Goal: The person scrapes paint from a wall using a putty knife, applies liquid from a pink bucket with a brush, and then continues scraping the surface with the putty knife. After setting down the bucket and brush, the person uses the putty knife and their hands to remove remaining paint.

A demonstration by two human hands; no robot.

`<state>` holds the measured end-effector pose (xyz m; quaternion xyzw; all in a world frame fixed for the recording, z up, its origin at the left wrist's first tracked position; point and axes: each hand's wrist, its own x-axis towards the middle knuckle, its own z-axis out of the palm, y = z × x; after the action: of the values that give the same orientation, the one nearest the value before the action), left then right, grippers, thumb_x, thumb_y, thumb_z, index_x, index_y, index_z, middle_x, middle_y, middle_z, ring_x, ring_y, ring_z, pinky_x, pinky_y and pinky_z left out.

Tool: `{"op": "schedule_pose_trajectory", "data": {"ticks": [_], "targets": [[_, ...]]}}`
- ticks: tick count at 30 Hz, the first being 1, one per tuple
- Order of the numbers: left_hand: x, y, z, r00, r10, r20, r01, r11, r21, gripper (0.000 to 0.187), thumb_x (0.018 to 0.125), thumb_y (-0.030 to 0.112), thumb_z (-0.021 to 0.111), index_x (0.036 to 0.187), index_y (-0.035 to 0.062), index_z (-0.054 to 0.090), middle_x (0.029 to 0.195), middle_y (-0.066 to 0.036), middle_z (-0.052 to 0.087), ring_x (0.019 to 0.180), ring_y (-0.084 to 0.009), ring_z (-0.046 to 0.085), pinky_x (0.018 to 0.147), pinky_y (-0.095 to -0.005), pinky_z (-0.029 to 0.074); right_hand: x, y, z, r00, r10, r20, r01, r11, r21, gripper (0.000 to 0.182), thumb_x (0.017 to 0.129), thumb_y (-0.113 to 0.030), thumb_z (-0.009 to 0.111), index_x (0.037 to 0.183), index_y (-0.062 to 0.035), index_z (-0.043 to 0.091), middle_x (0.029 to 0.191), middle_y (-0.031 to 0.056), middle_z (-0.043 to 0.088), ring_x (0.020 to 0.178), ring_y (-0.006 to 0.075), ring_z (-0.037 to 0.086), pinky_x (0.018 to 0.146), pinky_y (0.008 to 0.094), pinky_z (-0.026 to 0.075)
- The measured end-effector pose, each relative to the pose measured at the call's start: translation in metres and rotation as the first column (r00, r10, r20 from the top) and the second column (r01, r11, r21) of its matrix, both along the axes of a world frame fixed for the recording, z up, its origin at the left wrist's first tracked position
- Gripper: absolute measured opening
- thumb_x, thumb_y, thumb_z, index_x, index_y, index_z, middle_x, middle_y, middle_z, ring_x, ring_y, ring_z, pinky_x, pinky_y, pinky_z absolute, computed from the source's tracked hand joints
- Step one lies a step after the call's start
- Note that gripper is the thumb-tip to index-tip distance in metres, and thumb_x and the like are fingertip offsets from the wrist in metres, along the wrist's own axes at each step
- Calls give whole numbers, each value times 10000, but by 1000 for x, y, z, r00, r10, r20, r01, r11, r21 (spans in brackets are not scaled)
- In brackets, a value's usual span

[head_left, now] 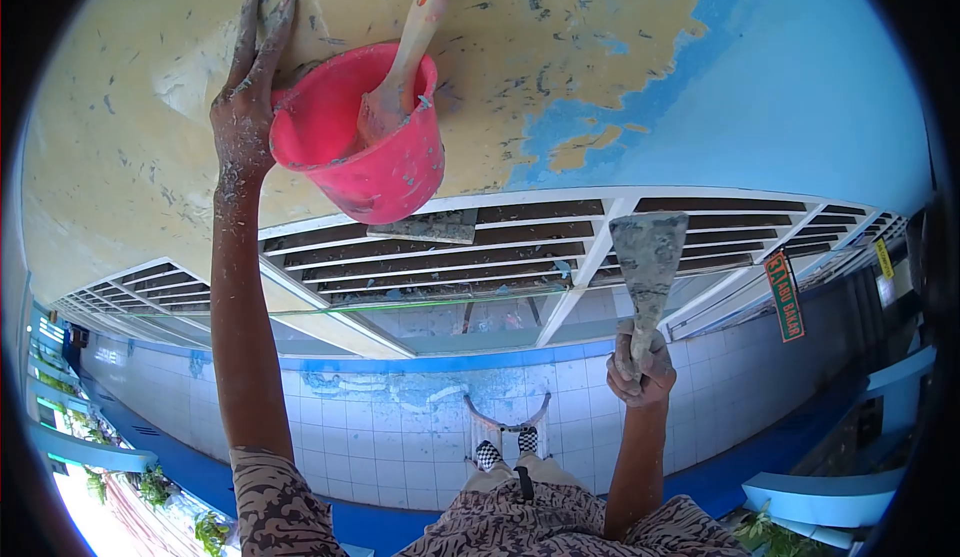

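Note:
A pink bucket (400, 172) hangs against the wall at my left hand (250, 92). Two fingers of that hand are spread on the yellowish wall, while the others are hidden at the bucket's rim, so its hold shows only in part. Inside the bucket a spatula with a pale handle (425, 22) leans up over the rim. My right hand (641, 362) is closed around the handle of a wide, smeared putty knife (650, 252), its blade pointing up, away from the bucket. Below the bucket a flat grey-smeared piece (425, 227) lies on the window slats.
The wall (480, 17) is scraped yellow at left and blue (800, 87) at right. White louvred window frames (600, 247) run below it. A green sign (784, 297) sticks out at right. My feet are on a stand (508, 427) above the tiled floor (400, 457).

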<state>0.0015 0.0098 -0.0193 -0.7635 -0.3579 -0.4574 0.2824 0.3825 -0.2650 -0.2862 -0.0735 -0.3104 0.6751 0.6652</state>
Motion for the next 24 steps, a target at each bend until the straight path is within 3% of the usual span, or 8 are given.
{"op": "schedule_pose_trajectory", "data": {"ticks": [3, 6, 9, 11, 12, 15, 20, 24], "targets": [[1, -1, 1, 1000, -1, 3, 2, 1000, -1, 652, 921, 222, 718, 1531, 249, 491, 1658, -100, 349, 1397, -397, 494, 1046, -449, 521, -13, 10, 45, 972, -163, 169, 131, 973, 191, 606, 998, -269, 635, 1388, 164, 470, 791, 146, 613, 516, 142, 518, 380, 254, 430], [2, -3, 2, 1000, -2, 3, 2, 1000, -5, 653, 920, 220, 719, 1531, 250, 491, 1658, -101, 348, 1396, -398, 494, 1045, -449, 522, -45, 14, 78, 509, -667, 545, 584, 732, 350, 632, 1046, -406, 547, 1361, 142, 515, 694, 87, 572, 499, 120, 488, 445, 265, 435], [5, -2, 5, 1000, -6, 3, 6, 1000, -1, 655, 918, 217, 721, 1531, 250, 491, 1658, -102, 348, 1396, -399, 494, 1044, -450, 523, -59, 38, 30, 240, -781, 576, 679, 559, 475, 596, 1065, -438, 518, 1320, 99, 557, 685, 43, 542, 490, 94, 465, 431, 259, 385], [5, -2, 5, 1000, -4, 6, 4, 1000, -2, 656, 918, 216, 721, 1531, 250, 491, 1658, -103, 348, 1395, -399, 494, 1043, -450, 524, -67, 78, -15, 275, -701, 658, 738, 592, 323, 556, 1080, -464, 486, 1272, 46, 599, 662, 5, 506, 482, 70, 444, 426, 252, 341], [5, -3, 5, 1000, -7, 7, 7, 1000, -9, 657, 917, 215, 722, 1531, 250, 491, 1658, -103, 347, 1395, -399, 494, 1042, -450, 524, -65, 91, -11, 462, -471, 752, 691, 723, 28, 515, 1086, -460, 483, 1235, 14, 620, 630, -12, 480, 448, 60, 423, 409, 239, 328], [6, -3, 9, 1000, -7, 7, 7, 1000, 9, 659, 916, 213, 723, 1531, 251, 491, 1657, -104, 347, 1395, -400, 494, 1041, -451, 525, -60, 82, -1, 540, -486, 687, 667, 745, 3, 563, 1068, -512, 497, 1201, 18, 629, 610, -11, 477, 416, 63, 409, 384, 239, 315], [8, -5, 9, 1000, -10, 7, 10, 1000, 7, 662, 914, 210, 724, 1532, 252, 490, 1657, -106, 346, 1394, -401, 494, 1040, -452, 527, -73, 67, 9, 436, -732, 524, 700, 642, 315, 533, 1081, -455, 487, 1229, 41, 613, 613, -19, 475, 431, 55, 408, 378, 248, 312], [8, -3, 10, 1000, -9, 3, 9, 1000, 10, 664, 913, 207, 726, 1532, 252, 490, 1657, -108, 346, 1393, -403, 493, 1038, -453, 528, -67, 95, -16, 466, -433, 772, 676, 736, 5, 475, 1092, -431, 482, 1164, 13, 635, 574, -50, 422, 431, 35, 379, 396, 235, 303]]}}
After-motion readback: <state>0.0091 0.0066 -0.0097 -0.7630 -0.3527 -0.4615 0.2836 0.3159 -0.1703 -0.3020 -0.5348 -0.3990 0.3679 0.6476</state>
